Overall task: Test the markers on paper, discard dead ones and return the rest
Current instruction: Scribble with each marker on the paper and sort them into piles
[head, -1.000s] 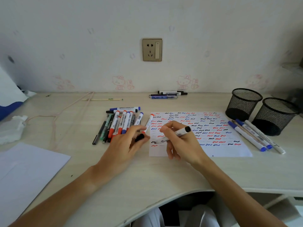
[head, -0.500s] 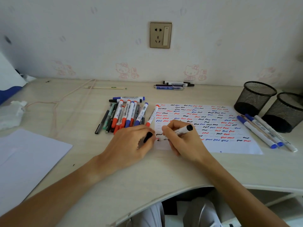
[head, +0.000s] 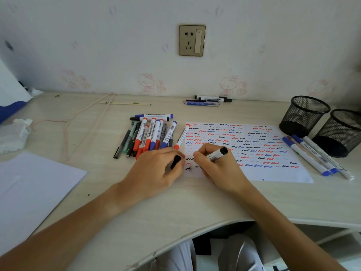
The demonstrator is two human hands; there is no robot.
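My right hand grips a white marker with a black end, its tip touching the lower left corner of the test paper, beside a fresh black squiggle. The paper is covered with red, blue and black squiggles. My left hand rests just left of the paper and pinches the black cap. A pile of markers and pens with red, blue and black caps lies behind my left hand.
Two black mesh pen cups stand at the right, with several markers lying before them. A few markers lie by the wall. A blank sheet, crumpled tissue and a cord lie at the left.
My right hand brought the marker tip down to the paper's lower left corner and drew a black mark. My left hand stayed beside it with the cap. The camera moved closer.
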